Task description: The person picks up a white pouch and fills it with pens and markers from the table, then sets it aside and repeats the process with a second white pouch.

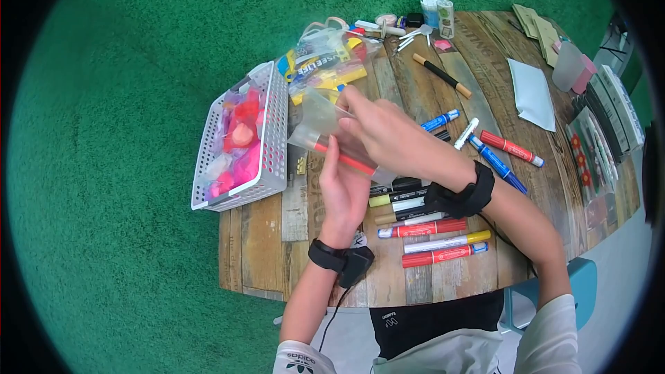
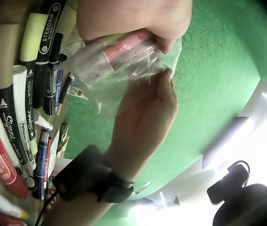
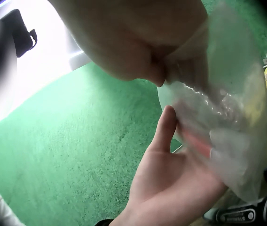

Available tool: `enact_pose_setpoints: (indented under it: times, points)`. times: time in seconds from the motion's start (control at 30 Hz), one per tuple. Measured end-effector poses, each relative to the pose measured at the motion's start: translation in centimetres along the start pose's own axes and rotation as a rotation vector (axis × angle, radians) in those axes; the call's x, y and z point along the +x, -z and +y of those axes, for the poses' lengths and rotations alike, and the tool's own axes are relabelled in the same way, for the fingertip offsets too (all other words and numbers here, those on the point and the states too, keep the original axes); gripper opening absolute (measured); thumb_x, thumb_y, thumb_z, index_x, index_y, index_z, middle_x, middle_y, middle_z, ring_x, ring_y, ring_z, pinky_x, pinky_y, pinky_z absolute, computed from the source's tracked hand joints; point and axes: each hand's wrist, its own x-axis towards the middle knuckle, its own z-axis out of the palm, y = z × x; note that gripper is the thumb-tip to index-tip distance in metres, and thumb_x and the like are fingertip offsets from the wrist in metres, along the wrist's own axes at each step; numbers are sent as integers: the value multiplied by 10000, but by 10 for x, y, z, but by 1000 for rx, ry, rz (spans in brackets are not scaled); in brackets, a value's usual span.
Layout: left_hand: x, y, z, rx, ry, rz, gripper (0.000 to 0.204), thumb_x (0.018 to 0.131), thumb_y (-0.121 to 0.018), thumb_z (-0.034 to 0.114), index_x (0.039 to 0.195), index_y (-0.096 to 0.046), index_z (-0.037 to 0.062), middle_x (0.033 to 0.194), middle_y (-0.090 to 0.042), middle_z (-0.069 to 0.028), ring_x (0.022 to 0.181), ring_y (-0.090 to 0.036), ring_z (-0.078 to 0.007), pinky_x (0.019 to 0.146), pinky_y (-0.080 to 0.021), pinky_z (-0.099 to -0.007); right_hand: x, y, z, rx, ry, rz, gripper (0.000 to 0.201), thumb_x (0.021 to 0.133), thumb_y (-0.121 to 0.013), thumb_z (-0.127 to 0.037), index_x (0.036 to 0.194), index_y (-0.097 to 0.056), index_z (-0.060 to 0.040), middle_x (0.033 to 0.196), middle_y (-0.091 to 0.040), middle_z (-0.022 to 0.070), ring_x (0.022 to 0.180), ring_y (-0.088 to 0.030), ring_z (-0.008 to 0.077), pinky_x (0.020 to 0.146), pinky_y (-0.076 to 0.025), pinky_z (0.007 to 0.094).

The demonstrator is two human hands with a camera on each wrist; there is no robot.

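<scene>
A clear plastic bag (image 1: 312, 112) is held up between both hands over the table's left part. Inside it lies a red marker (image 1: 352, 161), with a yellow-green strip showing beside it in the left wrist view. My left hand (image 1: 346, 190) holds the bag from below, thumb raised along its near side and fingers behind it. From above, my right hand (image 1: 391, 135) pinches the bag's upper edge between thumb and fingers. In the right wrist view the plastic (image 3: 239, 146) hangs loosely past the left palm (image 3: 171, 188).
A white basket (image 1: 275, 131) of pink and red packets stands at the left edge. Several markers (image 1: 443, 256) lie in a row near me, with blue and red ones (image 1: 512, 147) farther right. Yellow packaging (image 1: 325, 73), a white pouch (image 1: 532, 93) and cotton swabs (image 1: 431, 10) lie beyond.
</scene>
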Motion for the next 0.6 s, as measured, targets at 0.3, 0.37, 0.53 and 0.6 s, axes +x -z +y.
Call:
enact_pose_setpoints:
  times: [0.3,0.37,0.53,0.6]
  points:
    - [2,4,4,-30,-29,-73,408,1021,-431,355,1363,-429,133,1399,-476,-30,1333,-414,-208,1116,-300,-436,0,0,1,18,56,15,165,951,-502,-115,1033,-416,-1,731,-616,228,701,-633,391,597,-452,453]
    - [3,9,3,-11,-38,-79,374,1019,-437,353,1328,-465,143,1376,-494,-25,1320,-427,-204,1113,-302,-437,0,-2,4,39,51,5,182,945,-515,-120,1033,-413,2,738,-622,224,694,-630,388,597,-457,449]
    - [3,12,1,-38,-30,-64,383,1019,-436,345,1346,-464,148,1385,-490,-30,1319,-428,-199,1111,-310,-439,0,2,1,184,-96,-104,229,937,-550,-154,1027,-416,8,749,-615,233,673,-616,380,599,-458,444]
    - [3,13,2,-45,-33,-73,388,1019,-436,343,1355,-461,151,1387,-489,-31,1317,-429,-197,1108,-316,-435,1,8,-4,-21,19,-128,246,940,-552,-174,1022,-420,17,750,-599,247,679,-603,393,614,-455,441]
